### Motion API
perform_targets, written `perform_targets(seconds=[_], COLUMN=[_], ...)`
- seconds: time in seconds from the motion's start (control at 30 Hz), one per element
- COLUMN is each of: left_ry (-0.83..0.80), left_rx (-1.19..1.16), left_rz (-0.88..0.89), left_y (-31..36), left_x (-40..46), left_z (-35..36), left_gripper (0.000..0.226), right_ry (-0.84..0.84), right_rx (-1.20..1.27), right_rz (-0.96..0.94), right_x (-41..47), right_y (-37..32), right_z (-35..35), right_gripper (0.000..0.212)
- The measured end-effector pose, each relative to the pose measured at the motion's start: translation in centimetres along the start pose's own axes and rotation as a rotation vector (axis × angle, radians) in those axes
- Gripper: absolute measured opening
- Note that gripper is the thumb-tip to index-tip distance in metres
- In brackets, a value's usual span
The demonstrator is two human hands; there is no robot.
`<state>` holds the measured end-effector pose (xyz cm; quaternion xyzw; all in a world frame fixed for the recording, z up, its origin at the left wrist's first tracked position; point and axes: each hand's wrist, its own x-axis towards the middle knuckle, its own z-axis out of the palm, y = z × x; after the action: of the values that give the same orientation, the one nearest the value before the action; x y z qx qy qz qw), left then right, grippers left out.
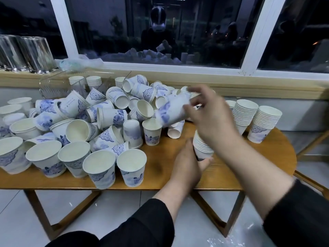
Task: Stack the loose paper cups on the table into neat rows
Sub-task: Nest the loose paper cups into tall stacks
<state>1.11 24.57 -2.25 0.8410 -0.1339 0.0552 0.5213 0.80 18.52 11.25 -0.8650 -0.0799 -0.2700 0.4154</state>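
Observation:
A big heap of loose white paper cups with blue prints (99,118) covers the left and middle of the wooden table (160,163). My left hand (187,166) grips a short stack of nested cups (203,147) standing near the table's front. My right hand (211,120) hovers above that stack and holds a single blurred cup (170,113) lying on its side, its base pointing left. Two tall finished stacks (244,113) (265,122) stand at the table's right end.
More short stacks (93,81) stand behind the heap by a clear plastic bag (58,86). Glass jars (26,52) sit on the wooden window ledge at the left. The dark window is close behind the table. Tiled floor lies below.

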Motion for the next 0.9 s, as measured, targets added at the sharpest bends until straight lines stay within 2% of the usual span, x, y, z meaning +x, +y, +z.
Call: perform_targets(seconds=[0.07,0.17,0.23,0.37,0.43,0.53,0.7,0.8,0.9], left_ry=[0.021,0.099,0.117,0.13,0.145,0.154,0.169,0.176,0.223], left_rx=[-0.049,-0.035,-0.025,-0.017,-0.027,-0.032,-0.068,-0.073,-0.031], left_rz=[-0.027,-0.039,-0.036,-0.048,-0.047,-0.033,-0.045,-0.049,-0.047], left_y=[-0.6,-1.5,-1.7,-1.9,-2.1,-2.2,-2.3,-2.3,-2.6], left_x=[0.2,0.5,0.7,0.7,0.8,1.2,1.7,1.6,1.9], left_z=[-0.6,-1.9,-2.3,-2.2,-2.1,-2.3,-3.1,-3.1,-3.2], left_gripper=[0.066,0.071,0.076,0.075,0.075,0.077,0.081,0.083,0.075], right_ry=[0.073,0.045,-0.019,-0.257,-0.279,-0.194,-0.388,-0.334,-0.225], right_rx=[-0.061,-0.208,-0.302,-0.409,-0.352,-0.222,-0.181,-0.098,-0.003], right_rz=[-0.059,-0.04,-0.077,-0.202,-0.24,-0.202,-0.077,-0.043,-0.024], right_x=[0.5,0.0,-0.6,-1.2,-1.3,-1.1,-1.4,-1.0,0.2], right_y=[0.6,2.6,3.6,4.8,5.2,6.2,8.2,8.4,8.3], right_z=[-3.4,-5.6,-5.5,-3.7,-3.1,-3.1,-2.6,-2.1,-1.7], right_gripper=[0.031,0.025,0.025,0.024,0.024,0.024,0.025,0.024,0.02])
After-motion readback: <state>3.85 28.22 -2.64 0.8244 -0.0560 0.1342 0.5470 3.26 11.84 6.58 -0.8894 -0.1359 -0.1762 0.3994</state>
